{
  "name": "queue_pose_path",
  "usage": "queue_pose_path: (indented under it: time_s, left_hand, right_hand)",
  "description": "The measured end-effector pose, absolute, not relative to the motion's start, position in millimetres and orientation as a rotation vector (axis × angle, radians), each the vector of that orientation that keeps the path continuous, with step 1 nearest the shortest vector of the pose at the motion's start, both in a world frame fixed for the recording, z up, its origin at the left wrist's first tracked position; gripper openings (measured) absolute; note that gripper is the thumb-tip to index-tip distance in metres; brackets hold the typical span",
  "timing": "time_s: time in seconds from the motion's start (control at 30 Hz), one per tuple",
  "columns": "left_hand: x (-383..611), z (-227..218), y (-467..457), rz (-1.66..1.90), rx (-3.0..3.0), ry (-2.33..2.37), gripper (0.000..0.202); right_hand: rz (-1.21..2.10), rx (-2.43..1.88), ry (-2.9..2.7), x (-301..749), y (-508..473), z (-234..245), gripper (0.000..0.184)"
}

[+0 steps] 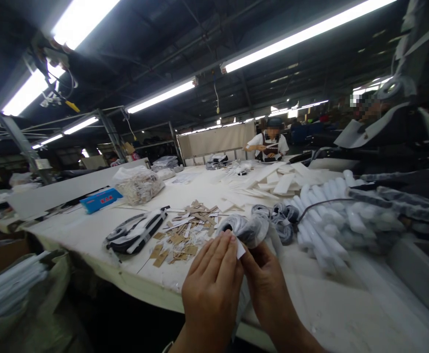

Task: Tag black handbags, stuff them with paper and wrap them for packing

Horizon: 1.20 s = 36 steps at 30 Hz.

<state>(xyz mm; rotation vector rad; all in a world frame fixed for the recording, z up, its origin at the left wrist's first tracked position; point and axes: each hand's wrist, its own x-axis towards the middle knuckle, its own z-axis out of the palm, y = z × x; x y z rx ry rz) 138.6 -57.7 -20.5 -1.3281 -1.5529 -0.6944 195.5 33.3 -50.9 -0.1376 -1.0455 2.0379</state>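
My left hand (210,289) and my right hand (269,289) are raised close together over the near edge of the white table (89,235). Both pinch a small white paper tag (240,249) between their fingertips, and a clear bag with a rolled grey garment (247,228) rises just behind them. A strip of white material hangs down between my palms. Several brown and white paper tags (185,230) lie scattered on the table to the left of my hands.
A pile of bagged white rolls (332,215) lies at the right, a black-and-white bundle (137,233) at the left. A blue box (100,200) and a clear bag of tags (139,185) sit further back. A person (269,144) works at the table's far end.
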Motion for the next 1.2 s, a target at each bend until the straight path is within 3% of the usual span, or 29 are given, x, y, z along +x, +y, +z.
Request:
queue_pose_path:
  time_s: [0.37,0.5,0.67,0.87,1.03,1.2]
  left_hand:
    - [137,-26,-58,-0.501,-1.298,-1.645,0.037]
    - [133,-15,-64,-0.69,-1.419,-1.697,0.034]
    - [116,16,-71,-1.068,-1.5,-2.116,0.02]
    - [94,32,-63,-1.202,-1.715,-2.361,0.027]
    - [98,18,-58,-1.288,-1.689,-2.412,0.033]
    - [81,2,-63,-1.223,-1.51,-2.423,0.053]
  right_hand:
    - [2.053,-0.114,-1.12,203,37,-53,0.024]
    - [2.078,-0.162,-1.16,205,41,-53,0.03]
    - [2.085,-0.104,-1.161,202,47,-56,0.029]
    - [2.044,-0.075,-1.169,194,52,-61,0.028]
    - [2.03,-0.123,-1.108,193,48,-56,0.034]
    - [2.035,-0.153,-1.289,204,57,-60,0.036]
